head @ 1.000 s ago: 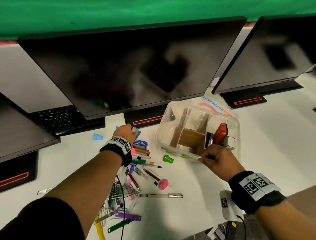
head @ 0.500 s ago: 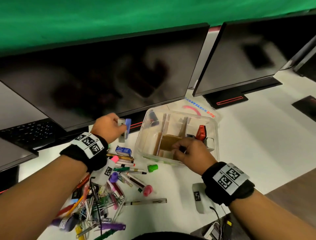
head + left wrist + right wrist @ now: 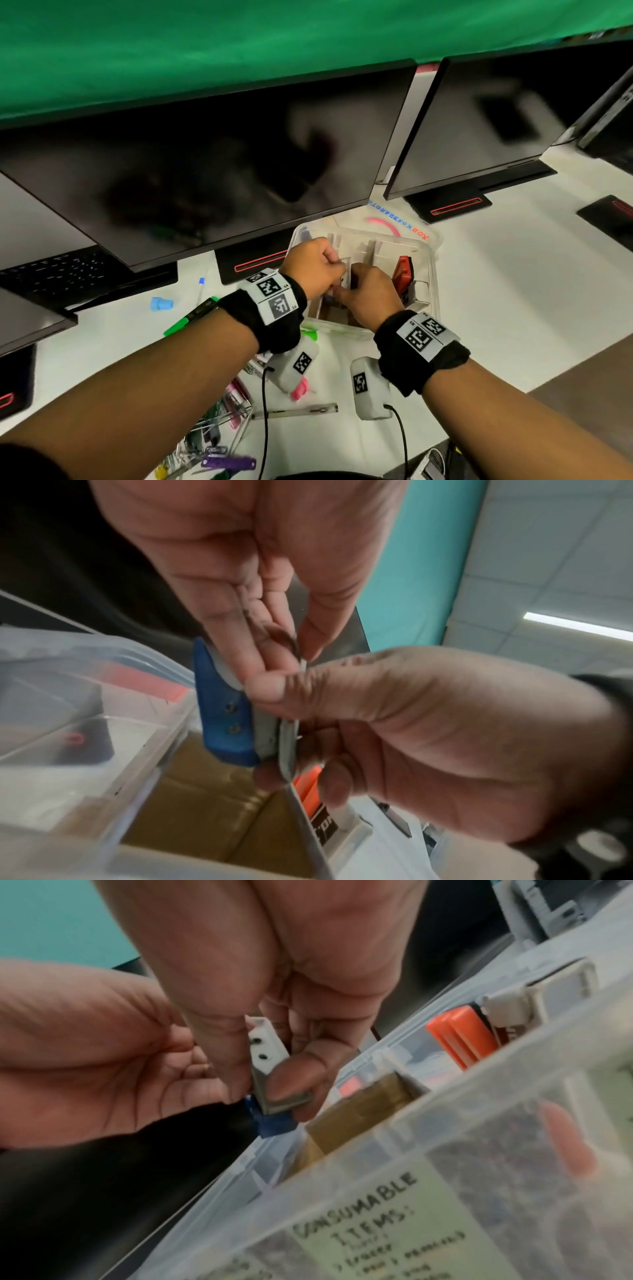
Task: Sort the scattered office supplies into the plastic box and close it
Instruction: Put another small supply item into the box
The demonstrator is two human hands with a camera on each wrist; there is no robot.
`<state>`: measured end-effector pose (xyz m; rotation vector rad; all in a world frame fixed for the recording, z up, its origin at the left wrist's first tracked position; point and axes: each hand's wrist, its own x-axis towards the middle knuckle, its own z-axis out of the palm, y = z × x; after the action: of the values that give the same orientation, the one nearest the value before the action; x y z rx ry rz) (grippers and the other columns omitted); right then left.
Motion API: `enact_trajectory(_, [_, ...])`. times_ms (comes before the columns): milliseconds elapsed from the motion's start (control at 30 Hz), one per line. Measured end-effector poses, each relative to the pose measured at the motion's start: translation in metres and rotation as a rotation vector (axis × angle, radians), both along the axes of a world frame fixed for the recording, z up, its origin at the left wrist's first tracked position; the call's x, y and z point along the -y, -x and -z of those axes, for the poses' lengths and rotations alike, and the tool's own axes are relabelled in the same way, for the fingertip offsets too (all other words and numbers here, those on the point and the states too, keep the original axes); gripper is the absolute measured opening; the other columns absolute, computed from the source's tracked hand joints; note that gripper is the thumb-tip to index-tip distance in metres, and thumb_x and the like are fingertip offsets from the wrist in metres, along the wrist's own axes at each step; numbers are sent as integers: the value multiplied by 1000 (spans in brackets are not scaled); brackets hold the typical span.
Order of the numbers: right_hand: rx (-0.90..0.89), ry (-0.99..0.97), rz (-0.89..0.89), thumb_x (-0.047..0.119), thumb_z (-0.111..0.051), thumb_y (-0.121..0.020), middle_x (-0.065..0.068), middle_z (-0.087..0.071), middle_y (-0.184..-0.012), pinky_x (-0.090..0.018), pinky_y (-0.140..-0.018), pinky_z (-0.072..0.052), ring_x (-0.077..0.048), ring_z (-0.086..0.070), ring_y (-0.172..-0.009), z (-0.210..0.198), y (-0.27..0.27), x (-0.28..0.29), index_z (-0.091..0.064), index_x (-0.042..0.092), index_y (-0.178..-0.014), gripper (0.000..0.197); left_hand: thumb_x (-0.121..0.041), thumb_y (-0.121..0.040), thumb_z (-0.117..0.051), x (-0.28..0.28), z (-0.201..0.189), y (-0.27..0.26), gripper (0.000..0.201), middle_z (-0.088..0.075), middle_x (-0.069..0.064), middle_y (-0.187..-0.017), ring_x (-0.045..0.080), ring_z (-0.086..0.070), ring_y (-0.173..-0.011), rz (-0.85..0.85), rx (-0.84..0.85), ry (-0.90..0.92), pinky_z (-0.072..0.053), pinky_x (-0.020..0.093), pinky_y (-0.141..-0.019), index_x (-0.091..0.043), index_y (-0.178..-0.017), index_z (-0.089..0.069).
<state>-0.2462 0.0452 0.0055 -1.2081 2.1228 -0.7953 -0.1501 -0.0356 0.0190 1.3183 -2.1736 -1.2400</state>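
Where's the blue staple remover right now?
The blue staple remover is pinched between the left hand and right hand, over the plastic box in the head view.

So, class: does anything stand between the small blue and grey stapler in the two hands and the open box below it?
Nothing visible does. Both the left hand and right hand pinch the stapler just above the box, whose lid is off.
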Motion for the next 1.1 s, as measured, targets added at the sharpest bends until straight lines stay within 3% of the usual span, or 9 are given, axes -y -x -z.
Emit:
enact_trajectory(133, [39,-33,120,24,-71,-79,-5,-68,-93,-32,-74,-53,-25,-64,-86,-3,24,1,-62,12,-105,31,-25,-84,-66,14,7,-13,6,-66,-6,-81,12,-60,-77,75,46,94,-48,25,-77,-23,-78,-64])
enact_trajectory(300, [87,-40,325,8,-64,-81,-3,-53,-97,-26,-55,-51,-24,-58,-74,-5,57,2,-33,25,-130,60,-16,-87,-63,34,22,-43,47,-46,2,-139,21,-47,-126,68,353,215,-35,28,-106,-24,-131,-49])
enact_trajectory(367, [48,-107,298,8,-63,-82,-3,-53,-93,-23,-46,-47,-17,-56,-65,1,61,5,-35,23,-125,53,-14,-88,-61,36,30,-48,60,-49,7,-140,24,-49,-127,75,424,142,-38,29,-104,-25,-142,-36])
enact_trajectory(533, [-100,-375,163,20,-61,-86,-14,-62,-100,-47,-80,-56,-33,-65,-89,15,58,21,-47,7,-111,31,-18,-92,-55,34,41,-53,61,-56,9,-133,26,-52,-124,67,466,125,-41,30,-101,-26,-146,-29])
enact_trajectory(667, [-184,-513,59,19,-59,-87,-17,-66,-104,-39,-78,-57,-33,-66,-91,18,63,35,-55,1,-109,29,-20,-91,-56,38,47,-53,62,-61,11,-126,27,-56,-118,61,454,112,-44,32,-99,-30,-146,-29])
enact_trajectory(800, [-177,-537,69,19,-52,-91,-23,-66,-109,-45,-87,-55,-36,-65,-98,17,72,41,-60,-2,-106,27,-20,-91,-56,38,48,-55,62,-60,11,-126,27,-55,-118,63,437,115,-44,33,-99,-32,-146,-29])
enact_trajectory(967, [-297,-701,-38,16,-54,-93,-16,-65,-109,-36,-96,-47,-32,-60,-109,1,68,46,-39,12,-59,37,-19,-92,-56,38,49,-54,62,-57,10,-131,27,-53,-121,60,448,116,-45,35,-102,-31,-146,-28])
enact_trajectory(1033, [-302,-740,-77,16,-55,-92,-14,-62,-96,-33,-86,-45,-30,-58,-99,1,67,47,-45,10,-64,31,-18,-92,-55,38,48,-53,62,-56,9,-133,27,-53,-122,59,451,122,-45,35,-102,-30,-147,-27])
enact_trajectory(1100, [-217,-701,-41,11,-54,-91,-16,-63,-108,-32,-79,-48,-32,-60,-104,5,69,49,-62,2,-94,12,-18,-93,-55,38,48,-53,62,-54,8,-136,27,-51,-125,55,453,127,-44,34,-103,-29,-147,-27])
